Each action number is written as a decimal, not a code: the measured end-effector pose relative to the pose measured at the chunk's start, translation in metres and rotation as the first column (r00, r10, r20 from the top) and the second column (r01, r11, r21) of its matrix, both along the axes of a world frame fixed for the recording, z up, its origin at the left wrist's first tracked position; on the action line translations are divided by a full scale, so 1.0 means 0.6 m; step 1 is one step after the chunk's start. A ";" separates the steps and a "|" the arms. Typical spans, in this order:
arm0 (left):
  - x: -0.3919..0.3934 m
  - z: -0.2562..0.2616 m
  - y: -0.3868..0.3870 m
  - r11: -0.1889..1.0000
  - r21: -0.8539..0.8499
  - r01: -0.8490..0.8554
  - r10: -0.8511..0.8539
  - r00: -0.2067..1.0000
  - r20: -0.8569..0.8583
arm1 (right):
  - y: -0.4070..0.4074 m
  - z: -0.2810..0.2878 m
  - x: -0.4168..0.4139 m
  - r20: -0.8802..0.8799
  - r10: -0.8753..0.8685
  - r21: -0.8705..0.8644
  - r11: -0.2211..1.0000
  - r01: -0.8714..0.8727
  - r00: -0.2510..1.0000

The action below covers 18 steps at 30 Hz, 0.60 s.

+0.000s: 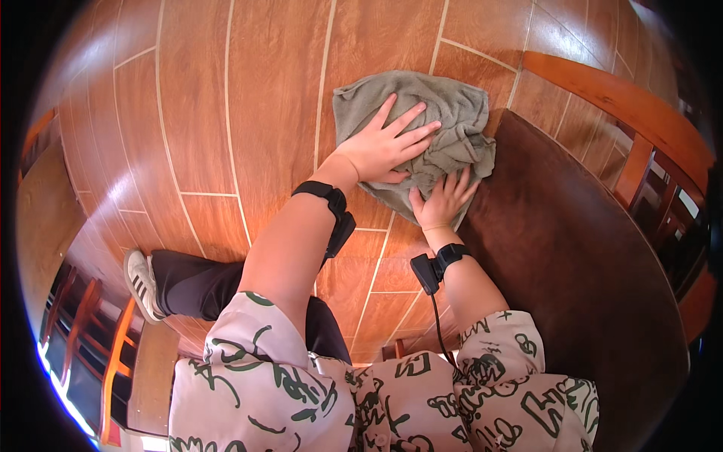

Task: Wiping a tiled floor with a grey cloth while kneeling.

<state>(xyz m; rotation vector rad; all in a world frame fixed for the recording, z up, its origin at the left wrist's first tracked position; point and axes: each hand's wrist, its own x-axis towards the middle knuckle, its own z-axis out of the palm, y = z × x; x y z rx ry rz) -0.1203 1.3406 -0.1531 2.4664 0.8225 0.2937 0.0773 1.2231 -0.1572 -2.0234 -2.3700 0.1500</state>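
Observation:
A grey-green cloth [457, 104] lies partly spread and partly bunched on the floor of wood-look tiles [277, 101]. Resting flat on its middle is my left hand [392, 144], fingers spread and pointing to the upper right. Lower down, my right hand [444, 200] presses on the cloth's near edge, with its fingers apart. Neither hand is closed around the fabric. Both wrists carry a black strap with a small device, and a cable runs from the right one.
Close to the right hand is a dark brown tabletop [570, 243]. A wooden chair [610, 93] stands beyond it. More wooden chairs [116, 361] and lighter tabletops [42, 209] are at the left. My shoe [143, 285] is on the floor at the left.

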 end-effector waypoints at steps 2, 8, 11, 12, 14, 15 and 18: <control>-0.001 0.001 -0.003 1.000 0.007 -0.007 0.007 1.000 0.002 | -0.006 0.004 -0.002 -0.007 -0.020 0.012 1.000 0.020 1.000; -0.007 0.000 -0.016 0.999 0.043 0.011 -0.010 1.000 -0.006 | -0.019 0.002 -0.006 0.018 -0.014 0.032 0.999 0.013 1.000; -0.006 0.000 -0.019 0.999 0.052 0.003 -0.002 1.000 -0.010 | -0.018 0.001 -0.007 0.013 -0.019 0.009 1.000 0.019 1.000; -0.004 0.000 -0.018 0.999 0.053 0.008 -0.008 1.000 -0.011 | -0.019 0.002 -0.004 0.017 -0.023 0.009 1.000 0.022 1.000; -0.003 -0.002 -0.018 0.998 0.059 0.023 -0.023 1.000 -0.006 | -0.022 0.005 -0.004 0.008 -0.033 0.024 0.999 0.033 0.999; -0.003 -0.003 -0.019 0.998 0.061 0.011 -0.011 1.000 0.003 | -0.021 0.006 -0.006 0.014 -0.042 0.028 0.999 0.042 0.999; -0.011 -0.012 -0.031 0.996 0.083 0.009 -0.011 1.000 0.016 | -0.030 0.004 -0.013 0.040 -0.043 -0.003 0.999 0.043 0.998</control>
